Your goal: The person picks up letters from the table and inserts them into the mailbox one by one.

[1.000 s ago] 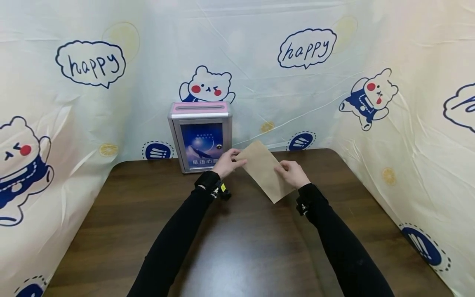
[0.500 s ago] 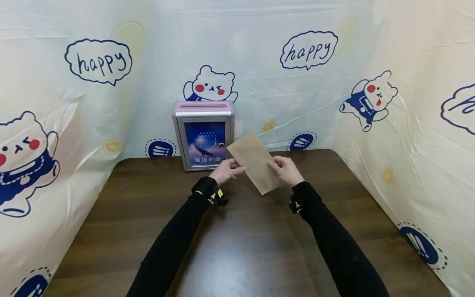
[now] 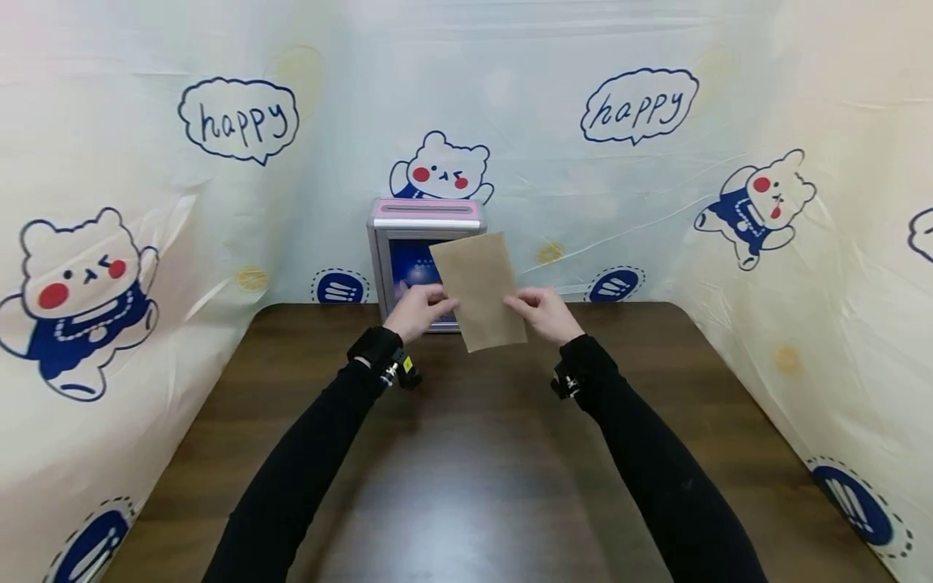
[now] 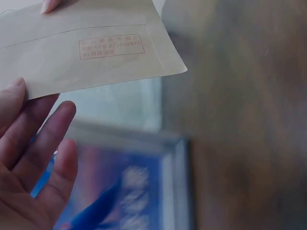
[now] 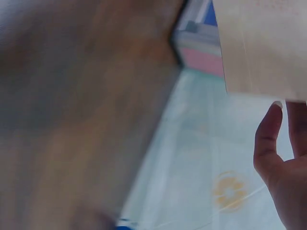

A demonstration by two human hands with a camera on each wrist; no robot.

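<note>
A brown paper envelope (image 3: 483, 291) is held up nearly upright in front of the box, above the table. My left hand (image 3: 419, 312) pinches its left edge between thumb and index finger; in the left wrist view the other fingers (image 4: 56, 165) are spread below the edge. On the opposite edge, my right hand (image 3: 548, 314) pinches it with thumb and finger. Red printed characters in a frame show on the envelope (image 4: 110, 47) in the left wrist view. Behind it stands a silver box (image 3: 376, 267) with a pink slotted top and blue picture door, its right part covered by the envelope.
The brown wooden table (image 3: 452, 453) reaches back to a printed curtain (image 3: 554, 162) hanging on the back and both sides. The box stands close to the back curtain. Both wrists carry black straps with small cameras.
The envelope has moved left and up, from beside the box to in front of it, and turned from slanted to nearly upright. Both hands have moved with it; the head view has shifted left.
</note>
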